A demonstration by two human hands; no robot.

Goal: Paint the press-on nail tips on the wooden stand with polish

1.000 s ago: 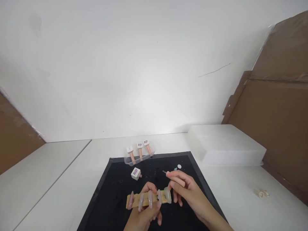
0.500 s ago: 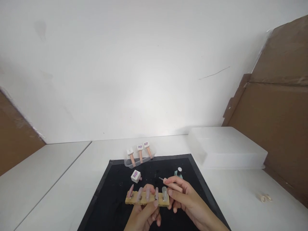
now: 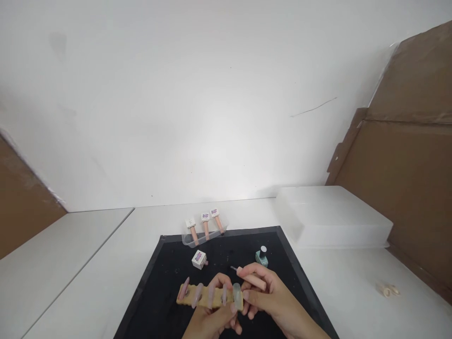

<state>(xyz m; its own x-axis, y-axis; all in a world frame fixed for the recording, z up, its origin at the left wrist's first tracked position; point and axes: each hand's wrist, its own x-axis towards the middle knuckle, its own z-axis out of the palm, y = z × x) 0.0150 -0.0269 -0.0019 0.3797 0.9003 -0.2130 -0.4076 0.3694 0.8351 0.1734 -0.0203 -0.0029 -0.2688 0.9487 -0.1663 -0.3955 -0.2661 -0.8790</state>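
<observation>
My left hand (image 3: 215,320) grips a tan, biscuit-like strip (image 3: 205,293) from below and in front. Several artificial nails stand along the strip, mostly pinkish, with a clear, pale nail (image 3: 237,296) at its right end. Between the fingers of my right hand (image 3: 270,296) is a nail polish brush (image 3: 252,278) with a pink handle, its thin tip pointing up and left. That hand's lower fingers are close to the strip's right end; whether they touch it I cannot tell. A white, square polish bottle (image 3: 199,259) sits on the black mat behind the strip.
A teal polish bottle (image 3: 262,257) with a black cap stands on the black mat (image 3: 165,273). Several pink-handled bottles rest in a clear tray (image 3: 190,242) at its back edge. A white plastic box (image 3: 339,216) and beige rings (image 3: 388,290) are on the right. Cardboard walls flank both sides.
The strip has shifted a little left and down with my left hand. My right hand and the brush have moved slightly left and down, so more of the teal bottle shows.
</observation>
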